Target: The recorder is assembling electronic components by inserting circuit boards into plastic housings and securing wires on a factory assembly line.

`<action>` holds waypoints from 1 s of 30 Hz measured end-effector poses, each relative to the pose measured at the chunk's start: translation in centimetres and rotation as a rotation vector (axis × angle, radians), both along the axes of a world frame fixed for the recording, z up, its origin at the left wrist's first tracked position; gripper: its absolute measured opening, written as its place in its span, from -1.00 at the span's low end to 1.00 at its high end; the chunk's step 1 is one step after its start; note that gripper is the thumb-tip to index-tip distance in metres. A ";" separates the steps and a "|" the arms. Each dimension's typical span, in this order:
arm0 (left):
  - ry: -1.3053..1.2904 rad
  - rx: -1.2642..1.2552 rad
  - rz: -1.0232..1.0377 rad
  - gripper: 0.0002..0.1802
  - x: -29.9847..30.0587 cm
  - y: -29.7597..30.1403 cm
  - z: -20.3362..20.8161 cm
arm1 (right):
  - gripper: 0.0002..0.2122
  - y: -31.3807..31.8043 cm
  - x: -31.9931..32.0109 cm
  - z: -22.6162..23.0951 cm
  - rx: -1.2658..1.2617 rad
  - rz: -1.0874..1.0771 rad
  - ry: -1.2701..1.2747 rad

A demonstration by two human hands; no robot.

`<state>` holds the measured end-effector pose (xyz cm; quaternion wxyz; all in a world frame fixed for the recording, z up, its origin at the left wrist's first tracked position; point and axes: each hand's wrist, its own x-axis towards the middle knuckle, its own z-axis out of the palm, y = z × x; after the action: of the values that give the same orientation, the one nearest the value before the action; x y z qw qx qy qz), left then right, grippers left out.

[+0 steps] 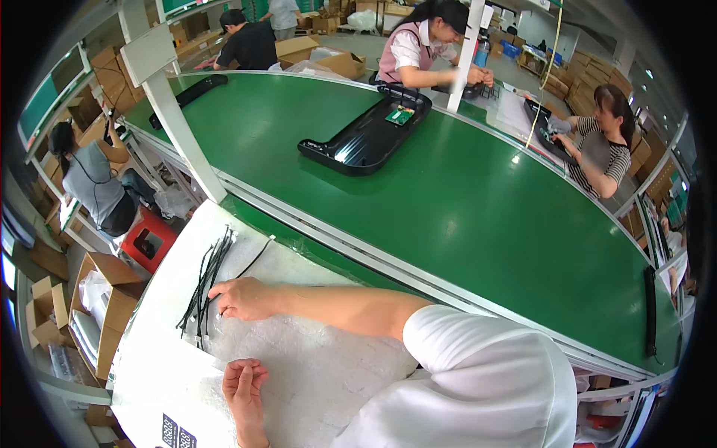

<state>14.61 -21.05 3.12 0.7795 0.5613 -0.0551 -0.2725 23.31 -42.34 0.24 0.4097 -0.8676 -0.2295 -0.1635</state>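
Observation:
A bundle of thin black wires (208, 280) lies on a white foam sheet (314, 358) covering the work table. My right hand (240, 298) reaches across from a white sleeve, its fingertips pinched together on a wire at the lower right edge of the bundle. One single black wire (255, 257) lies apart, just right of the bundle. My left hand (243, 387) rests on the foam nearer to me, fingers curled into a loose fist; nothing shows in it.
Beyond the table runs a green conveyor belt (478, 216) carrying a black plastic tray (366, 138) with a small green circuit board (399, 115). Two people work at its far side. A white post (179, 127) rises at the table's left. Cardboard boxes (97, 306) and a red stool (148, 240) stand on the floor at the left.

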 end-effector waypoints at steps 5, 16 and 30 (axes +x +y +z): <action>-0.037 0.003 -0.004 -0.92 -0.2 0.1 -0.3 | -0.92 0.0 -0.7 0.7 0.023 -0.030 0.013; -0.052 -0.009 -0.013 -0.93 -0.1 -0.1 -0.5 | -0.67 -24.9 -10.1 7.8 -0.675 -1.212 0.282; 0.314 -0.242 -0.219 -0.40 -4.4 -8.6 5.6 | -0.90 -7.5 -21.2 13.9 -0.849 -0.053 -0.146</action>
<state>10.26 -29.69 8.73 0.8060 0.4052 -0.0259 -0.4308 2.15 -49.86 14.13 -0.0054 -0.9510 -0.2825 -0.1259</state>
